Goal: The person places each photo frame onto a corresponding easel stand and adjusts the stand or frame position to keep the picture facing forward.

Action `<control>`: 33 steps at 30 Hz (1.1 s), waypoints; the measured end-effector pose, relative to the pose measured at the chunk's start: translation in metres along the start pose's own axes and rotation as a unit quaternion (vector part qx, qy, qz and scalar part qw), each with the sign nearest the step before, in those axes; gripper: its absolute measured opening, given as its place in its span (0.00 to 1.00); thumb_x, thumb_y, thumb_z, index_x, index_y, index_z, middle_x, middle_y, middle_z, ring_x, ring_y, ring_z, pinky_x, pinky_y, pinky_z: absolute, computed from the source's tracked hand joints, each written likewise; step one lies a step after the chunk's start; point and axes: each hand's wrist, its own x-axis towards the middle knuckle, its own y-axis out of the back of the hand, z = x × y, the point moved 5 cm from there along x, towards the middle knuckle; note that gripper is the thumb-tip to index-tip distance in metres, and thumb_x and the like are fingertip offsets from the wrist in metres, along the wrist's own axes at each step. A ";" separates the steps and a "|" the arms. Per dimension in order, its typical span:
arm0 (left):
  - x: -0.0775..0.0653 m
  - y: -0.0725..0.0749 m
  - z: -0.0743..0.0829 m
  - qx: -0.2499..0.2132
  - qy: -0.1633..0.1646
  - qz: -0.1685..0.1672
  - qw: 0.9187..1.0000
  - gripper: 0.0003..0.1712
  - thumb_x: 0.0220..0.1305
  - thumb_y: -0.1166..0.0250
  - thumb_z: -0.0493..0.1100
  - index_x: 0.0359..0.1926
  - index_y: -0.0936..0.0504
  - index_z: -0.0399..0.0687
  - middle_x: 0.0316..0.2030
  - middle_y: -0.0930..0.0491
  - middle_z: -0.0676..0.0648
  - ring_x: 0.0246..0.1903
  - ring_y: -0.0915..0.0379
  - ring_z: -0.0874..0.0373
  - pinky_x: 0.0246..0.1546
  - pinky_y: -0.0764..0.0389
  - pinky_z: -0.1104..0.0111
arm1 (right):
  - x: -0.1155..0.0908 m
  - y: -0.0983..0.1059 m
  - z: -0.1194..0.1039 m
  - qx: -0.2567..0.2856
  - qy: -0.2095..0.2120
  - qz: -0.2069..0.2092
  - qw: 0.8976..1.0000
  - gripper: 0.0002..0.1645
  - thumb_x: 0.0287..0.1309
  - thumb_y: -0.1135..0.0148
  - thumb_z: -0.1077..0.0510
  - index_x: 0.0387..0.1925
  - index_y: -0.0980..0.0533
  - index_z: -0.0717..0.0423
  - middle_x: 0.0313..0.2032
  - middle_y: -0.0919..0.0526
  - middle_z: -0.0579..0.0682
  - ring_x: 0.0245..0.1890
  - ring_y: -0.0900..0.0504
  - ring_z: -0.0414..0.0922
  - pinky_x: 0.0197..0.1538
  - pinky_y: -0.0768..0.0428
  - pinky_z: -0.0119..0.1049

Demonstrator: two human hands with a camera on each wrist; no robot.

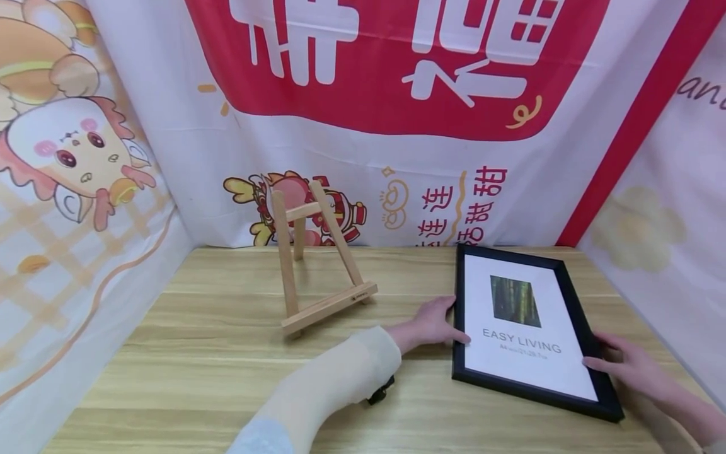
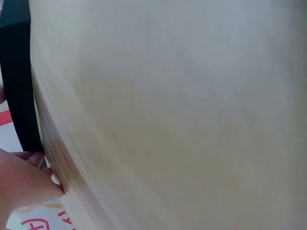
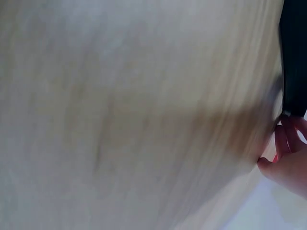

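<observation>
Black picture frame [image 1: 527, 369] is what I've got between my hands, over at centre right of the shot, EASY LIVING insert facing up. Left hand [image 1: 433, 321] is grasping the left edge with the thumb over the front, and right hand [image 1: 632, 369] has the right edge the same way, so neither one's free. Wrist cams only catch some black edging and a few fingers, and honestly I can't tell whether the near end is lifted a bit or sitting flat on the worktop [image 1: 198, 353].

I'd call this step getting a two-sided hold on it. Wooden easel [image 1: 330, 309] stands left of centre, nobody touching it, nothing on its ledge.

Next move, I reckon, calls for both hands working as a pair: same squeeze, same speed, so it doesn't twist. My hold looks a touch uneven, with the right hand nearer the bottom right than the left is, so the near corner might swing if I rush. I'd also mind my thumbs, since both tips are about at the white insert and could smudge it.
</observation>
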 end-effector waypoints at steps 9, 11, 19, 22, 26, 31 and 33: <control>-0.001 0.001 -0.003 -0.090 0.040 0.017 0.995 0.57 0.43 0.19 0.45 0.73 0.39 0.51 0.69 0.37 0.51 0.68 0.44 0.56 0.67 0.40 0.68 | -0.001 0.000 -0.008 0.033 -0.012 0.013 0.999 0.45 0.65 0.38 0.53 0.66 0.48 0.81 0.60 0.41 0.83 0.56 0.35 0.75 0.36 0.31 0.17; -0.001 0.002 -0.004 -0.115 0.043 0.020 0.992 0.57 0.43 0.19 0.42 0.73 0.40 0.51 0.70 0.38 0.52 0.69 0.45 0.56 0.68 0.41 0.67 | 0.000 0.000 -0.011 0.055 -0.008 0.021 0.998 0.44 0.65 0.39 0.55 0.66 0.49 0.81 0.61 0.42 0.83 0.56 0.33 0.74 0.36 0.31 0.16; -0.003 0.004 -0.009 -0.210 0.041 0.034 0.976 0.57 0.44 0.23 0.32 0.74 0.42 0.51 0.71 0.40 0.50 0.69 0.47 0.53 0.69 0.43 0.63 | -0.001 0.002 -0.022 0.127 -0.009 0.039 0.991 0.46 0.66 0.39 0.56 0.70 0.53 0.77 0.65 0.51 0.81 0.38 0.30 0.20 0.36 0.24 0.20; -0.006 0.009 -0.010 -0.251 0.029 0.043 0.967 0.58 0.44 0.24 0.28 0.75 0.43 0.52 0.67 0.34 0.45 0.65 0.39 0.51 0.65 0.36 0.62 | 0.001 0.005 -0.029 0.139 -0.008 0.057 0.989 0.47 0.66 0.39 0.56 0.70 0.55 0.75 0.66 0.53 0.81 0.38 0.32 0.18 0.35 0.26 0.18; -0.010 0.016 -0.009 -0.324 0.006 0.042 0.945 0.60 0.45 0.28 0.23 0.76 0.46 0.55 0.55 0.25 0.42 0.41 0.22 0.52 0.40 0.17 0.65 | 0.001 0.010 -0.038 0.143 0.009 0.090 0.986 0.46 0.65 0.39 0.57 0.72 0.54 0.70 0.67 0.49 0.73 0.38 0.33 0.16 0.35 0.25 0.18; -0.017 0.030 -0.005 -0.382 -0.006 0.049 0.923 0.61 0.46 0.32 0.19 0.75 0.46 0.65 0.57 0.28 0.40 0.37 0.21 0.53 0.31 0.15 0.66 | 0.001 0.014 -0.050 0.154 0.020 0.102 0.983 0.46 0.66 0.39 0.57 0.75 0.54 0.59 0.70 0.48 0.64 0.40 0.34 0.15 0.37 0.25 0.16; -0.022 0.038 -0.004 -0.387 -0.020 0.056 0.920 0.62 0.47 0.33 0.19 0.75 0.46 0.68 0.58 0.29 0.39 0.41 0.21 0.52 0.33 0.15 0.66 | 0.002 0.015 -0.057 0.159 0.027 0.106 0.981 0.45 0.66 0.40 0.56 0.75 0.54 0.53 0.68 0.45 0.64 0.41 0.33 0.15 0.38 0.24 0.17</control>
